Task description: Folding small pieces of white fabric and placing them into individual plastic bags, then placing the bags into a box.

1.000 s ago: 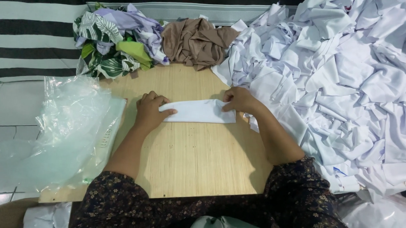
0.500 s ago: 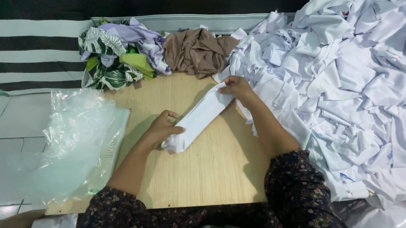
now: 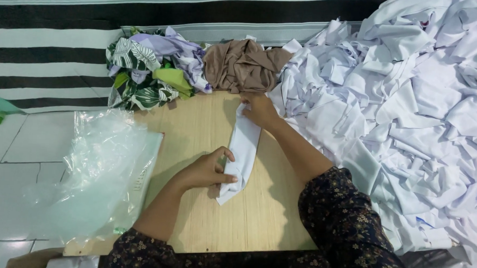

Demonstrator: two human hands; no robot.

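Hands grip the folded white cloth (image 3: 242,153) on the wooden board (image 3: 203,213): left hand (image 3: 211,172) pinching its near end, right hand (image 3: 258,109) its far end.

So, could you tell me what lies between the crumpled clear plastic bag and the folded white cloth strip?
In the head view, only bare wooden board and the left hand, gripping the strip.

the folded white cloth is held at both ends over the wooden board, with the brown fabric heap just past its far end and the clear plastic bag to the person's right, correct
Not quite: the clear plastic bag lies to the person's left, not the right, as the head view shows. The rest holds: the folded white cloth is held at both ends, by the left hand and the right hand, over the wooden board, with the brown fabric heap just past its far end.
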